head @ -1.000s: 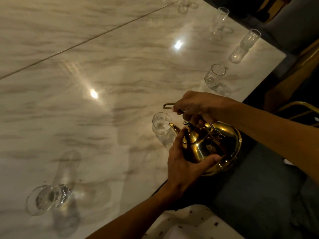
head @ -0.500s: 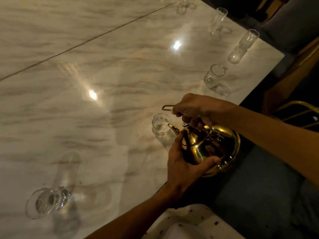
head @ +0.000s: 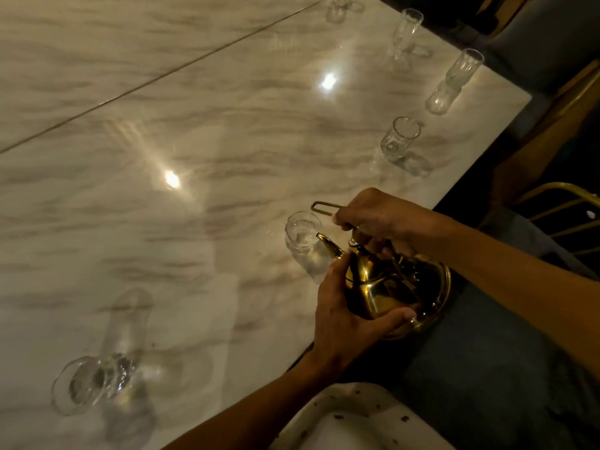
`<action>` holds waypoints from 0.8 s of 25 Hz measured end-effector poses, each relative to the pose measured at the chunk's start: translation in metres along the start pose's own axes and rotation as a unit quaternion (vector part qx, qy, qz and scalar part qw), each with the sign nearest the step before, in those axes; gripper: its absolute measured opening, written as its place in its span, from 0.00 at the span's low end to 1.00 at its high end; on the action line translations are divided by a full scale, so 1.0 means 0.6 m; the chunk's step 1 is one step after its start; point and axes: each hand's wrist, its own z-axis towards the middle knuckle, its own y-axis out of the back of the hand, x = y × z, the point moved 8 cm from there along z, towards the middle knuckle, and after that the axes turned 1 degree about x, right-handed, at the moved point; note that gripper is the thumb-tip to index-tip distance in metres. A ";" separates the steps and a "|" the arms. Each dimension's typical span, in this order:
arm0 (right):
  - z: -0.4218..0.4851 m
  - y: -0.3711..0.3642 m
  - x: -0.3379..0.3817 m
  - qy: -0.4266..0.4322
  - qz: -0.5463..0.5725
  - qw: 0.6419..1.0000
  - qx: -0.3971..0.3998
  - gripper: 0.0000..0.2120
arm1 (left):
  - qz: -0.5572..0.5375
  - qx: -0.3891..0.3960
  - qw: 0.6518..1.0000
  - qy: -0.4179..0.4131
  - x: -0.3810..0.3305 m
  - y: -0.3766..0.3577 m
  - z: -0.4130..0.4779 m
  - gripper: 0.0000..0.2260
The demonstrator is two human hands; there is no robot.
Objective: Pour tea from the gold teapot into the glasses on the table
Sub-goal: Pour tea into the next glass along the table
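The gold teapot hangs tilted over the table's near edge, its spout tip at the rim of a small clear glass. My right hand grips the wire handle from above. My left hand cups the pot's body from below. Further glasses stand along the edge: one at the near left, one beyond the pot, and two taller ones far right. Whether liquid flows from the spout is not clear in the dim light.
The glossy marble table has a seam running diagonally at the top left and bright lamp reflections. A gold chair frame and grey upholstery lie right of the table edge. A white spotted cloth sits at the bottom.
The teapot has tipped a little further forward, and its spout has moved up to the rim of the near glass. Both hands keep their hold.
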 end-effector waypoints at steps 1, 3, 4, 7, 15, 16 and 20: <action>-0.002 0.000 -0.005 -0.003 0.008 1.000 -0.002 0.09 | 0.005 -0.001 1.000 -0.004 0.001 0.001 -0.001 0.44; -0.005 -0.001 -0.014 -0.006 0.023 1.000 -0.008 0.11 | 0.017 -0.005 1.000 -0.016 0.005 0.003 -0.005 0.45; -0.007 -0.002 -0.020 -0.004 0.030 0.999 -0.014 0.11 | 0.026 -0.006 0.999 -0.021 0.009 0.004 -0.006 0.45; -0.010 -0.004 -0.040 -0.001 0.062 0.998 -0.024 0.14 | 0.064 0.012 0.998 -0.014 0.024 0.001 -0.011 0.48; -0.016 -0.017 -0.080 0.052 0.145 0.988 -0.008 0.19 | 0.140 0.065 0.988 -0.027 0.051 -0.007 -0.013 0.48; -0.018 -0.016 -0.082 0.060 0.148 0.987 -0.012 0.19 | 0.141 0.065 0.987 -0.030 0.051 -0.007 -0.013 0.48; -0.025 0.004 -0.085 0.097 0.150 0.984 -0.026 0.19 | 0.147 0.055 0.987 -0.042 0.044 -0.014 0.001 0.49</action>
